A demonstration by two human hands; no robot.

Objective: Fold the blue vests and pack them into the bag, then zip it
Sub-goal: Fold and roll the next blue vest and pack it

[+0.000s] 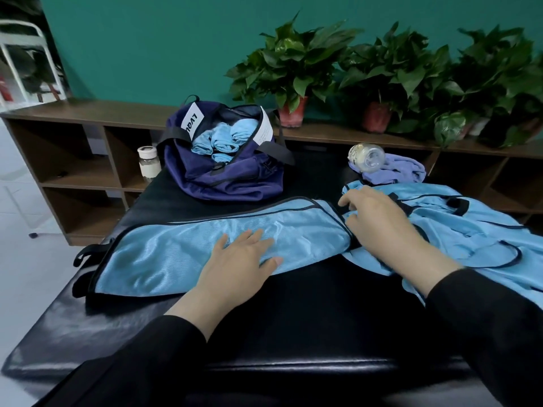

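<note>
Left hand (244, 257) spread flat on folded vest (182, 248), frame centre | right hand (379, 218) pinching its end by loose vests (470, 230) | risk: slick fabric slips, fold springs open | bag (226, 171) unzipped, upper centre

Rear wall (147, 48) is painted flat teal, evenly lit, and a long dark-brown wooden shelf unit (76, 148) with open cubbies runs along its base. Three leafy potted plants (293, 69) stand in a row on the right half of the unit's top, two in reddish pots, while a white metal-framed chair (26, 54) sits at far left beyond the wall's edge. Floor (20, 218) is pale and glossy, and a black padded table (308, 304) fills the foreground.
</note>
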